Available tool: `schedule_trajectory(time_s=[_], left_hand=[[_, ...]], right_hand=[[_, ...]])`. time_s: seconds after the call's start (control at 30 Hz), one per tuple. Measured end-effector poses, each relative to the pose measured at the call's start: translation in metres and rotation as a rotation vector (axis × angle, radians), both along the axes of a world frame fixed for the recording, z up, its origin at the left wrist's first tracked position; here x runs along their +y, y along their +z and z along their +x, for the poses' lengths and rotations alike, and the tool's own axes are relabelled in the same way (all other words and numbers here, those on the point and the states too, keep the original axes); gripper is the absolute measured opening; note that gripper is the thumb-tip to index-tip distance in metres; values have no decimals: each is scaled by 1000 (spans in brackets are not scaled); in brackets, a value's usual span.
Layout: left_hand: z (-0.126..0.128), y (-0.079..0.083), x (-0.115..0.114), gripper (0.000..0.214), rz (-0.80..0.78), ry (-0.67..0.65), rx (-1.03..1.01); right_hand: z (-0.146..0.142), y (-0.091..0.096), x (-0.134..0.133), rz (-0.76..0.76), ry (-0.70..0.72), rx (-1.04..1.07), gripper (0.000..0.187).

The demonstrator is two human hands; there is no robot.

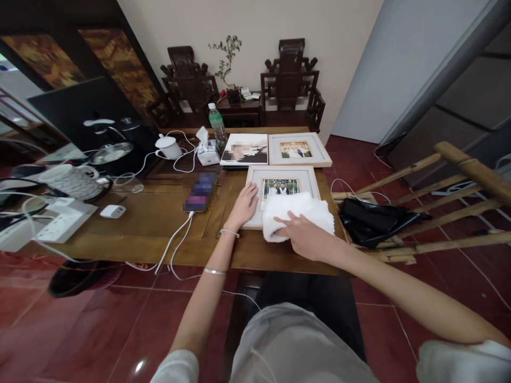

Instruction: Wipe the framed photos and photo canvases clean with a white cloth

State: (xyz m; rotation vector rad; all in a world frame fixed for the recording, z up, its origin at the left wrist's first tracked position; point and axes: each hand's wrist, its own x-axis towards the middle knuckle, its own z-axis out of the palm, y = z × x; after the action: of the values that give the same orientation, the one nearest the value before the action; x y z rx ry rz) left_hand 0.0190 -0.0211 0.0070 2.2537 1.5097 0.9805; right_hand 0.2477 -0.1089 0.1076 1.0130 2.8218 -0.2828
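Nearest, a person in a grey top sits at a wooden desk (151, 229), on a red tiled floor (99, 330). The left hand (246, 206) lies flat on the left border of a pale framed photo (280, 187), its fingers slightly apart and clamped on nothing. The right hand (306, 234) presses a folded white cloth (299, 206) over the frame's lower right; its visible fingers are spread, but whether any grip the cloth underneath, I cannot tell.

The work seems partway: cloth and frame are in contact, with much of the frame uncovered. Just beyond lie a second framed photo (296, 151) and a large picture (247, 148), side by side, untouched; whether they are finished or remaining does not show.

To the left are a phone (199, 192), tissue box (208, 153) and green-labelled bottle (217, 125). Against the far wall, two carved chairs flank a potted plant (227, 58).
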Motion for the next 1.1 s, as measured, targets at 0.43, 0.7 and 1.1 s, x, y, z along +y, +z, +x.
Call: schedule_trajectory(time_s=[0.43, 0.7, 1.1], left_hand=[[-3, -3, 2, 43, -14, 1, -13], [-1, -2, 2, 42, -16, 5, -30], [5, 11, -7, 57, -105, 71, -183]], right_hand=[[-6, -33, 142, 323, -239, 206, 65], [-16, -32, 84, 199, -102, -23, 63], [-39, -26, 30, 188, 131, 29, 51]])
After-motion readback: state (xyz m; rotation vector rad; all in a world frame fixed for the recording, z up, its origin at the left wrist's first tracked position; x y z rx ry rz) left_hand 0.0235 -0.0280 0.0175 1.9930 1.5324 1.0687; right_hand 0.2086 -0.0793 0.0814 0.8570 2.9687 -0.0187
